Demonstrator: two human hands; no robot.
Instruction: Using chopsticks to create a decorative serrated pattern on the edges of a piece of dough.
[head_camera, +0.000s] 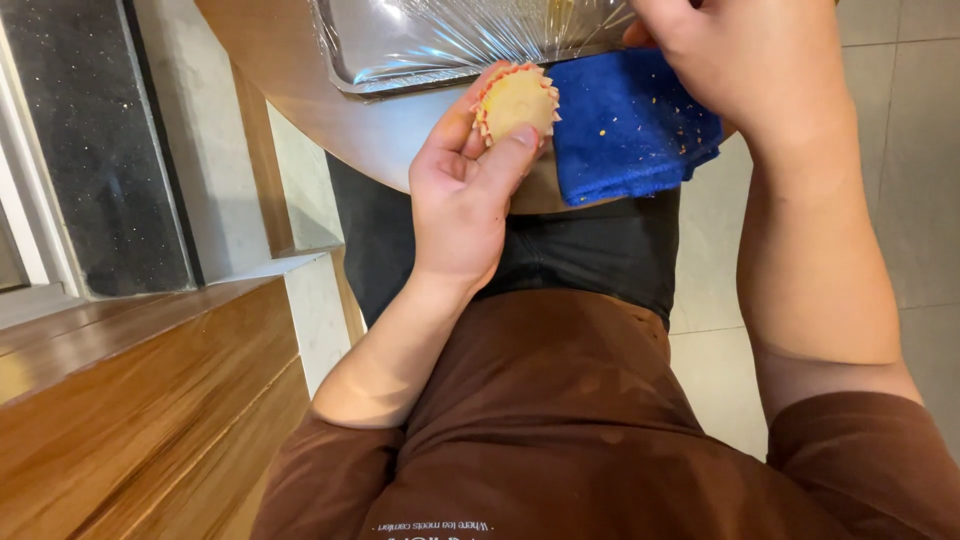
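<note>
The left hand (462, 190) holds a small round pastry in a fluted pink cup (516, 102), pinched between the thumb below and the fingers curled behind it. The grip is closed around the rim, not flat across the top, so the pale yellow face of the pastry shows and is turned toward the camera. The pastry sits at the fingertips, above the palm, and hovers just over the near edge of the blue cloth (632, 122).

Taking the blue cloth as the mark: the pastry lies at its left edge, touching or just short of it; which, the view does not settle. The foil-lined tray (400, 45) lies beyond the cloth, farther from the body, its near edge meeting the cloth's far side. The right hand (745, 60) is over the cloth's far right part, its back to the camera; its fingers are hidden at the top of the view, so whether they hold anything cannot be told.

The pastry is round, with no long axis to speak of; its flat face is tilted up. The left hand alone has it, and the right hand stands apart from it, across the cloth. Orange crumbs dot the cloth.
</note>
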